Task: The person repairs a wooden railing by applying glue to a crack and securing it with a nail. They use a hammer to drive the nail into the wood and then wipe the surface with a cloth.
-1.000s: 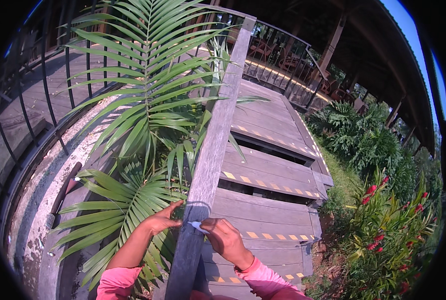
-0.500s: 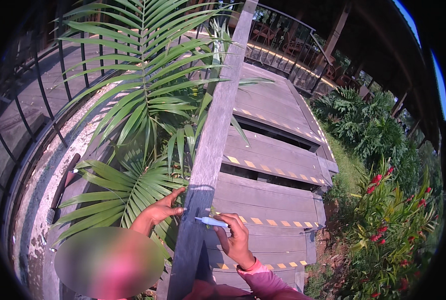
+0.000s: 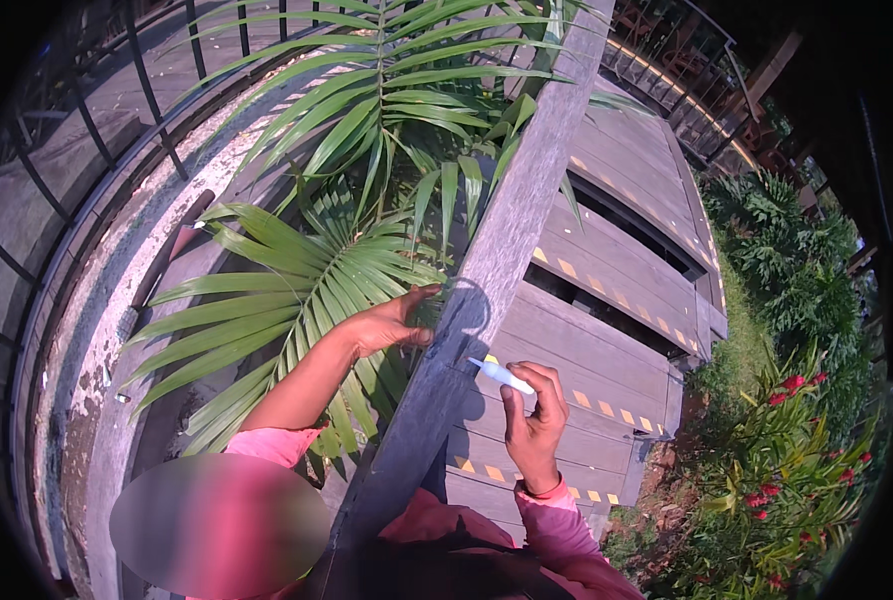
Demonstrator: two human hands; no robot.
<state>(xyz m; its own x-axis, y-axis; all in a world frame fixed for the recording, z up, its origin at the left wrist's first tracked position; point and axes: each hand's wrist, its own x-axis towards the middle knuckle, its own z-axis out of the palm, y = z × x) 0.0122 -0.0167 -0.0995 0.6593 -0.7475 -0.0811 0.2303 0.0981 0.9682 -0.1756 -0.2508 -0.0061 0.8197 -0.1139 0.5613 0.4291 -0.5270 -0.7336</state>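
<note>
A grey wooden handrail (image 3: 538,185) slants between my hands. In my right hand (image 3: 538,418), on its right side, is a small pale blue-white squeeze bottle (image 3: 507,377). The fingers and thumb pinch it, and its thin nozzle points left at the rail. I cannot tell whether the nozzle tip touches the wood. My left hand (image 3: 386,325) is at the rail's left edge, fingers stretched and apart, with nothing seen in it. Beneath that arm spreads a green palm frond (image 3: 266,285). A dark curved shadow falls on the rail by the hands.
Wooden steps (image 3: 591,345) with yellow striped edges run along the rail's right side. Red-flowered bushes (image 3: 761,490) grow at the right. A black metal fence (image 3: 91,130) curves along the left, and palm leaves (image 3: 381,90) hang close to the rail.
The view has shifted, so the rail and steps appear farther right. More of my left forearm shows. The bottle stays in my right hand, nozzle toward the rail.
</note>
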